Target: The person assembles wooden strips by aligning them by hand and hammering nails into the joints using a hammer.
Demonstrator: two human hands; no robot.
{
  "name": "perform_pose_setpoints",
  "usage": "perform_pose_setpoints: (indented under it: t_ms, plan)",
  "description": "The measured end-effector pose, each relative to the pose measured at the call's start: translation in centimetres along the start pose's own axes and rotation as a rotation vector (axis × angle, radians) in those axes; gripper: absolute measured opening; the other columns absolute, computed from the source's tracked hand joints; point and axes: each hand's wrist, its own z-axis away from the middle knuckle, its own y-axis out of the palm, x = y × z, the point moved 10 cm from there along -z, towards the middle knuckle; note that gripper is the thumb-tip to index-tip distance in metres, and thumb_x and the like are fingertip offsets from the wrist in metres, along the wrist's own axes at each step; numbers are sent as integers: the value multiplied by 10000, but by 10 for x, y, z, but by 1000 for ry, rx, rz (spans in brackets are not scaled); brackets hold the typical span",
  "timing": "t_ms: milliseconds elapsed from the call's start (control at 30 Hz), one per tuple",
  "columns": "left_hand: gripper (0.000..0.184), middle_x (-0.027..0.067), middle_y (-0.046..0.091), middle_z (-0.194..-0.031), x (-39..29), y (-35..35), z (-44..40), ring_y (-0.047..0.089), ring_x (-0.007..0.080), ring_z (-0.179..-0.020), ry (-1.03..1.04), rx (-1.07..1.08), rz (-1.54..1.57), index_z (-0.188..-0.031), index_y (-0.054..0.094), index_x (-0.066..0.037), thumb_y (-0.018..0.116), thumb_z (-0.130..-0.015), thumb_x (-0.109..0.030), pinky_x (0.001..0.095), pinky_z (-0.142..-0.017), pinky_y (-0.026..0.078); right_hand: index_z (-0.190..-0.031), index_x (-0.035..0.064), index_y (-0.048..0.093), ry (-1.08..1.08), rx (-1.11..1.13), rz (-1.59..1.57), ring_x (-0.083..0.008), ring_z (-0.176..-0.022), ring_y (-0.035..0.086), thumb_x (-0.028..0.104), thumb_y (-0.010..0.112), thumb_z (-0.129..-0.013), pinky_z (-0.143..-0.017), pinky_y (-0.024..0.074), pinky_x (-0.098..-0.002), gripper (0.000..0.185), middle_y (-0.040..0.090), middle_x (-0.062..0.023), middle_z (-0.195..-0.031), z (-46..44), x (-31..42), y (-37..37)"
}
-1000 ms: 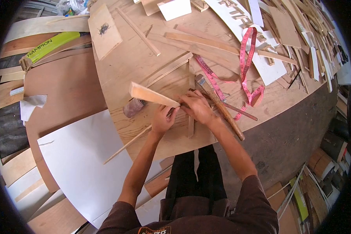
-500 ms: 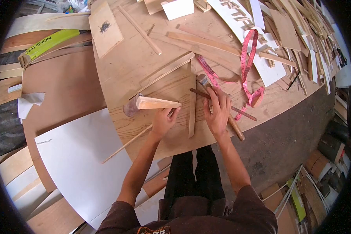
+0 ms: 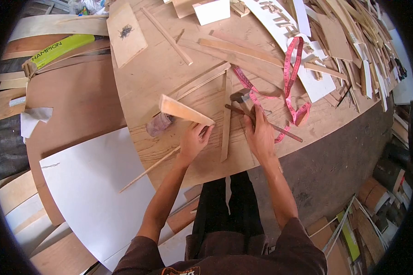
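Broad end of the pale wooden piece [image 3: 183, 111] swings toward 12 compared with half a second ago, and my right hand [image 3: 260, 140] goes from loose over the hammer [image 3: 240, 95] to wrapped round its handle. My left hand [image 3: 195, 142] pinches the slim end, mid-clock. It looks light and stiff, and that thin end could split, so I judge a hold right behind it best. Hammer head's between 1 and 2 from that pinch; it's likely head-heavy, hard and smooth in the handle, better held lower, though my hand hides how much is left.

Room now: the tabletop [image 3: 239, 158] ends close at 6, its edge curving up toward 3. A flat strip [image 3: 226, 133] lies between my hands, a dark rod [image 3: 287, 134] crosses beneath the right. Cup [image 3: 158, 124] at 9, bare board past it at 10, pink tape measure [image 3: 287, 73] at 2, long offcuts [image 3: 238, 50] far at 12 to 1.
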Motion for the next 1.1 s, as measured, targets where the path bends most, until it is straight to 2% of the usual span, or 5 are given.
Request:
perform_pose_setpoints:
  t_ms: [167,667,800,967,1100]
  plan:
    - [170,150,694,-974,9,4,4,664,364,-875,-8,5,30,-1037,692,-52,721,-872,-79,410,-725,534,-1362,-37,484,-63,98,-209,-455,-897,676,227,617,-966,-770,532,-507,494,664,-305,-1025,18,29,-7]
    - [196,146,692,-1018,0,0,-1,654,373,-935,-11,26,0,-1055,709,-57,719,-859,-66,418,-767,536,-1398,-26,499,-126,189,-95,-436,-867,674,205,626,-952,-744,525,-499,518,668,-303,-944,23,38,12]
    - [213,153,695,-1016,11,5,6,659,380,-921,-57,66,-10,-1066,707,-65,715,-853,-56,423,-762,537,-1406,-19,493,-99,87,-159,-438,-856,671,204,625,-953,-739,524,-498,522,669,-299,-939,24,36,9]
    - [232,162,697,-1000,10,6,7,662,382,-900,-7,30,-5,-1081,704,-73,723,-850,-65,423,-744,537,-1422,-52,477,10,231,-148,-438,-957,668,140,641,-930,-840,513,-450,553,669,-318,-1033,24,30,18]
    - [235,159,702,-986,12,4,6,666,374,-904,-50,18,51,-1078,714,-86,736,-845,-75,422,-729,536,-1417,-70,471,-7,109,-216,-446,-1014,658,120,623,-938,-877,507,-443,537,655,-333,-1092,26,35,5]
